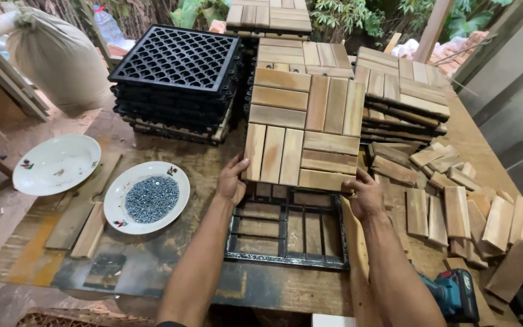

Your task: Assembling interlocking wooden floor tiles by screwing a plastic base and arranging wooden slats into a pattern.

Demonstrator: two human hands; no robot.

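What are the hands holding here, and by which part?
Both hold a wooden slat tile: left hand on its near left edge, right hand at its near right corner.

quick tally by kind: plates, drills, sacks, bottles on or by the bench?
Plates: 2, one empty, one with screws
Drills: 1
Sacks: 1
Bottles: 1
Total: 5

Both hands, left hand (232,180) and right hand (364,195), grip a slatted wooden tile (304,130) above a black frame (286,233).
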